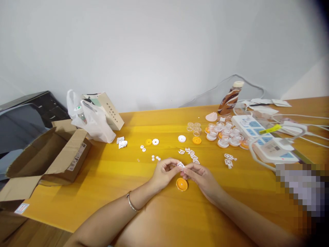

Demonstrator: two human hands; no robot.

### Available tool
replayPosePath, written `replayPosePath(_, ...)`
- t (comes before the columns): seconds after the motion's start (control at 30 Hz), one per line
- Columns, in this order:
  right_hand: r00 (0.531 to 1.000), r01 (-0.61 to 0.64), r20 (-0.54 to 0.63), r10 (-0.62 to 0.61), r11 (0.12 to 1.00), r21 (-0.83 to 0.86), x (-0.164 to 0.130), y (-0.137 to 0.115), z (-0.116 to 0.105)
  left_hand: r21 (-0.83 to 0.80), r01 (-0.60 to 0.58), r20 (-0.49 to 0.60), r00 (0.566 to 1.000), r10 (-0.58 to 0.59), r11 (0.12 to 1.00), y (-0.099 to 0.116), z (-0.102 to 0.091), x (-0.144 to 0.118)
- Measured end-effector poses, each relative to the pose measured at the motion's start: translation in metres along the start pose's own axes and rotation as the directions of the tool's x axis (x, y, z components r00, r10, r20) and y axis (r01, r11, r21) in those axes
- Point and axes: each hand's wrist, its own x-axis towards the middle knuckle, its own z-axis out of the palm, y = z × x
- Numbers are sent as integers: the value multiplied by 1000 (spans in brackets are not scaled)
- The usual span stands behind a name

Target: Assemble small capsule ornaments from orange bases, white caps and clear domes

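Between my two hands is a small white spoked plastic piece (181, 166). My left hand (166, 173) pinches it from the left, and my right hand (200, 176) grips its right side. Just below the fingertips lies an orange scalloped disc (182, 184) with a small pale centre. Beyond my hands, more white spoked pieces (192, 156) lie in a row. Farther back are a white ring disc (182, 138) and an orange ring disc (196, 140). Small white round caps (153, 157) sit to the left of my left hand.
Clear plastic cups (196, 129) and a pile of assembled clear-and-orange pieces (226, 133) stand at the back right, beside a power strip (262, 137) with cables and a brown bottle (230, 98). An open cardboard box (69, 161) and a white plastic bag (95, 123) are on the left.
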Motion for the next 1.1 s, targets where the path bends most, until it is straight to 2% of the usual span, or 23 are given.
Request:
replayPosePath(0.13, 1000, 25, -17, -26, 999, -32, 0, 0, 0, 64, -51, 17, 999, 50, 997, 2, 1, 0)
replayPosePath(0.27, 997, 49, -50, -55, 993, -108, -1, -1, 1, -14, -23, 53, 998, 24, 1000, -5, -3, 3)
replayPosePath(0.37, 994, 66, -79, -79, 986, -154, -2, -2, 3, 1, -69, 77, 995, 68, 998, -10, -8, 6)
replayPosePath(0.53, 992, 63, -108, -72, 995, -80, -3, -2, 5, 102, -164, 48, 986, 160, 981, -9, -11, 7)
replayPosePath(0.8, 987, 93, -125, -97, 995, -37, -1, 1, 3, 43, -174, 112, 979, 168, 984, -4, -12, 5)
replayPosePath(1.1, 998, 33, -49, -30, 996, 82, 0, 1, 2, 61, -164, 80, 984, 159, 985, -7, -11, 6)
